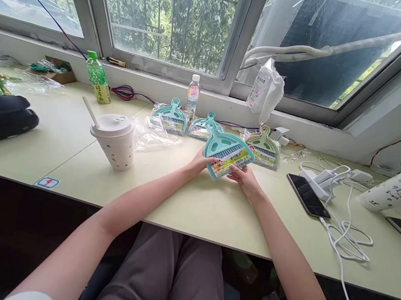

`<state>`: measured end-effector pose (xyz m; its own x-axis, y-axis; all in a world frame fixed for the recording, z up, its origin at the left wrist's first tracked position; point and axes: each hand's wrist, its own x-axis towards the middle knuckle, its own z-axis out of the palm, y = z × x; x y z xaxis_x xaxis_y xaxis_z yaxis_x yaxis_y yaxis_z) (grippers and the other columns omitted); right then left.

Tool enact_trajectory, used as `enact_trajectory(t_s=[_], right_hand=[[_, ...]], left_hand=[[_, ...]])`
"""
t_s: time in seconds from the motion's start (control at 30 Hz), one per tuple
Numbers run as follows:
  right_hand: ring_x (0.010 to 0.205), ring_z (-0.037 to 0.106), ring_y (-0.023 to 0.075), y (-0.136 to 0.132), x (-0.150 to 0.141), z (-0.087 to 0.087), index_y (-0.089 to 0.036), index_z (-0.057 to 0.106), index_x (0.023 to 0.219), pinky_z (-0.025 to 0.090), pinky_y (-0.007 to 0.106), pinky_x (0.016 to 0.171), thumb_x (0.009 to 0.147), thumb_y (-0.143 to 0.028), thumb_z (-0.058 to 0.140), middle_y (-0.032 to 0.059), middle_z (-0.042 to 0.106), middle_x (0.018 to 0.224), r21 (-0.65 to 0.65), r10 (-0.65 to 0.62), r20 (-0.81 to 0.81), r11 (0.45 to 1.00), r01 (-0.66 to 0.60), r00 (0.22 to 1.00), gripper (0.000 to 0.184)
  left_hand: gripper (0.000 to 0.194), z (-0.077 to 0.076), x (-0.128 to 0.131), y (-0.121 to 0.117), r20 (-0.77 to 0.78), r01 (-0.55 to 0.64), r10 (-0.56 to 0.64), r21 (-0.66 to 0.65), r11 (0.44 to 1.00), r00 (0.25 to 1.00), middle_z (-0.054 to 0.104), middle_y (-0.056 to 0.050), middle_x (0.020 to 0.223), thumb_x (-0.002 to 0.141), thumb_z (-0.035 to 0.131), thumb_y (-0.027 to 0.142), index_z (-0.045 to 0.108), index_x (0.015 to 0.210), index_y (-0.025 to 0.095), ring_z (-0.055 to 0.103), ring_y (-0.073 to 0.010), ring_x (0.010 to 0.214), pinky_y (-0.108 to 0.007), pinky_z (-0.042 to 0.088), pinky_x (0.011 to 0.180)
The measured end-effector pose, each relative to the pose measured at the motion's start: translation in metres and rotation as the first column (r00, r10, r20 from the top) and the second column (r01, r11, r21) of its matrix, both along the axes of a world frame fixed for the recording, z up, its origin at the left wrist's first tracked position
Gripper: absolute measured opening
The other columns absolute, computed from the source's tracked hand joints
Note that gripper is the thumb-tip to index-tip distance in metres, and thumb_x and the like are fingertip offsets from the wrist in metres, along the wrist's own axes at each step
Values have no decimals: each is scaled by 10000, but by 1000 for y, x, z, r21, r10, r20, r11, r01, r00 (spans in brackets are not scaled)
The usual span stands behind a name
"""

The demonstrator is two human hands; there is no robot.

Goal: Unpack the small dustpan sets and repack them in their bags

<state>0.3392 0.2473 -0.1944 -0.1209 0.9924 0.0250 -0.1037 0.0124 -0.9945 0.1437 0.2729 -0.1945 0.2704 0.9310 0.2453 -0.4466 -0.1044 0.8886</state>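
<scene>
A teal dustpan (228,150) is held between the two hands, out over the counter (66,168) and in front of the body. Its long axis slants: the handle end points up and to the left, toward the window, and the wide mouth with its bristle strip and printed label faces down and to the right, toward the person. The face with the label is turned up.

The left hand (203,163) is at the dustpan's left edge, just under the handle, with its fingers curled against the rim. The right hand (244,180) is at the lower right edge, and its fingers press in beneath the label. Both hands are closed partway and grip the dustpan from either side, so it sits between them. Whether its lower edge touches the counter is hard to tell.

Just beyond it lie three more dustpans (169,116) in plastic bags, in a row along the window. To the left stands a white dotted cup (111,143) with a straw. To the right lies a phone (308,196) beside a white charger cable (343,235). A small water bottle (193,96) stands behind the row of dustpans.
</scene>
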Motion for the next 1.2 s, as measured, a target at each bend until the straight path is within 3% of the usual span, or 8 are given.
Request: enact_trajectory(t_s=[0.63,0.7,0.77,0.83,0.9,0.97,1.07,1.2], right_hand=[[851,715,195,1,2,-3,-176,655,987,614,292,763,642,-309,837,79,726,1042,15,-33,-22,999,33,999,412],[860,715,205,2,4,-3,-171,668,974,611,309,781,615,-320,853,82,729,1034,17,-48,-34,999,48,998,430],[857,716,213,3,7,-2,-174,677,958,612,323,780,591,-320,865,77,735,1014,14,-64,-50,998,64,997,437],[849,717,214,3,9,-1,-184,682,945,616,323,767,584,-315,867,66,739,997,21,-78,-67,997,79,995,426],[849,716,208,2,11,0,-189,683,936,617,314,763,594,-315,862,59,739,995,39,-93,-77,995,96,993,406],[847,715,201,1,11,1,-185,682,936,617,305,762,608,-315,853,60,738,997,50,-103,-74,993,107,992,392],[831,715,200,0,10,0,-175,674,942,619,307,751,611,-308,852,71,733,1007,41,-98,-47,994,100,994,398],[827,714,205,0,8,-1,-167,668,936,624,312,735,607,-308,856,83,725,1026,34,-83,0,996,83,997,404]], left_hand=[[558,3,1,-2,-96,27,-27,-3,1000,995,651,-93,1125,664,756,251,528,1169,188,631,-277,1052,-436,518,925],[510,11,-1,-1,-188,-21,20,-7,1000,982,651,-104,1122,765,679,321,494,1221,185,641,-277,1028,-449,523,905],[475,22,-11,4,-275,-209,213,45,977,937,621,-121,1194,888,529,372,413,1316,201,632,-273,1055,-460,519,905],[472,31,-30,12,-333,-515,556,209,831,762,517,-132,1354,947,423,320,316,1398,230,561,-263,1187,-454,480,973],[527,35,-59,20,-388,-727,846,448,520,366,337,-139,1502,912,472,202,317,1416,226,360,-264,1380,-442,359,1103],[555,33,-92,29,-476,-691,879,627,360,25,158,-105,1584,865,521,139,395,1393,251,155,-289,1465,-478,241,1162],[471,22,-131,41,-665,-628,719,651,425,-203,197,-86,1575,860,558,190,518,1317,294,203,-331,1443,-540,226,1143],[304,10,-143,51,-835,-529,504,536,659,-219,544,-155,1304,882,501,169,654,1143,199,496,-316,1233,-462,376,1051]])
